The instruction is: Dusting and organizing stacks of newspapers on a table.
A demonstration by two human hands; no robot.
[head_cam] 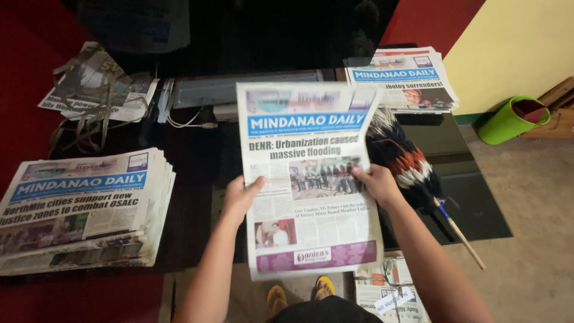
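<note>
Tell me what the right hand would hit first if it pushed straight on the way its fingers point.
The right hand points up-left across the held newspaper; past its edge, probably the white cable, though depth is unclear.

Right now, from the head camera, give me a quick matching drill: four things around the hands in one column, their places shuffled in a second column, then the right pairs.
Things:
1. held newspaper
2. thick newspaper stack
3. green bin
4. feather duster

Places:
A. on the floor by the yellow wall
B. on the dark table, far left
C. lying just right of the right hand
D. between the left hand and right hand

Pairs: 1-D, 2-B, 3-A, 4-C
</note>
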